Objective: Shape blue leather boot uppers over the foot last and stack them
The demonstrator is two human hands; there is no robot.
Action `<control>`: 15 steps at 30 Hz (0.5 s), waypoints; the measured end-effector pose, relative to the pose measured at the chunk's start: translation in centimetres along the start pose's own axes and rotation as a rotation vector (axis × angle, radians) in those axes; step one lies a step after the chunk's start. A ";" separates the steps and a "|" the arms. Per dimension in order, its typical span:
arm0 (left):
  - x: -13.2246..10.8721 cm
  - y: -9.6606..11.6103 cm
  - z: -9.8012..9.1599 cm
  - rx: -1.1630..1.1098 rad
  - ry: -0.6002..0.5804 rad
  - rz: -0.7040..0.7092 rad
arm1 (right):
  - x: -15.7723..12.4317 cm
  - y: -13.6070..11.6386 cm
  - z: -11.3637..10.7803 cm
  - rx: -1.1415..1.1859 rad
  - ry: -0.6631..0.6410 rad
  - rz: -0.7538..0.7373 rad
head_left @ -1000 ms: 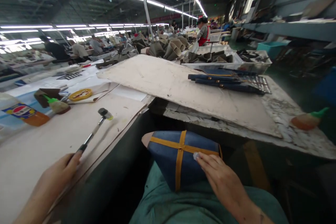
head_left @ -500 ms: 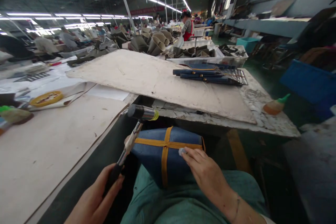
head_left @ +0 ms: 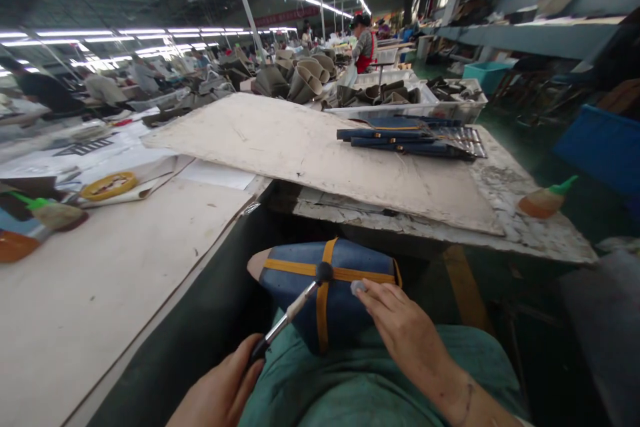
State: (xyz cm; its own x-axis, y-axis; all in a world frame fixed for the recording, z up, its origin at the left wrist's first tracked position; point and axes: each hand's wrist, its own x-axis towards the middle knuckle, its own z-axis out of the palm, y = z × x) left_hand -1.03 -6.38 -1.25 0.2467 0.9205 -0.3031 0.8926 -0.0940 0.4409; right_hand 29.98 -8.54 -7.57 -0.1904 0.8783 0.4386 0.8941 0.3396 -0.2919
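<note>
In my left hand (head_left: pixel 225 380) is a mallet (head_left: pixel 291 313) with a dark handle end, a metal shaft and a round black head. The head lies over the spot where two yellow straps cross on a dark blue leather piece (head_left: pixel 295 293). That piece rests on my lap, with a pale form showing at its left end. My right hand (head_left: pixel 395 313) lies on the right part of the blue piece, its fingers closed on a small whitish, translucent object (head_left: pixel 357 287) whose kind I cannot make out. The green apron (head_left: pixel 360 387) covers my legs below.
A pale board (head_left: pixel 300 140) lies across the table ahead, with stacked blue strapped pieces (head_left: pixel 410 137) on it. Glue bottles (head_left: pixel 545 200) stand at both sides. A yellow ring-shaped dish (head_left: pixel 109 187) lies left. Bins (head_left: pixel 380 97) and a person (head_left: pixel 365 47) are farther back.
The mallet in my left hand has swung down and to the right, from above the blue piece's left end onto the strap crossing. My right hand keeps its place on the piece.
</note>
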 end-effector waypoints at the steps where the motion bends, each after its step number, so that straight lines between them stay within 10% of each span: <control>1: -0.2 0.0 0.1 0.004 -0.021 0.001 | 0.0 0.0 0.0 -0.005 0.004 0.001; 15: 0.0 -0.7 0.3 0.026 0.055 0.011 | -0.9 -0.1 -0.2 -0.028 0.009 -0.005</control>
State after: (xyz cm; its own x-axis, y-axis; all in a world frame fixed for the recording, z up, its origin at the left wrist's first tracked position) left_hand -1.51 -6.47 -1.80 0.2360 0.9388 -0.2510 0.8997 -0.1135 0.4214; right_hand 30.16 -9.44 -7.75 -0.1910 0.8736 0.4475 0.9042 0.3341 -0.2662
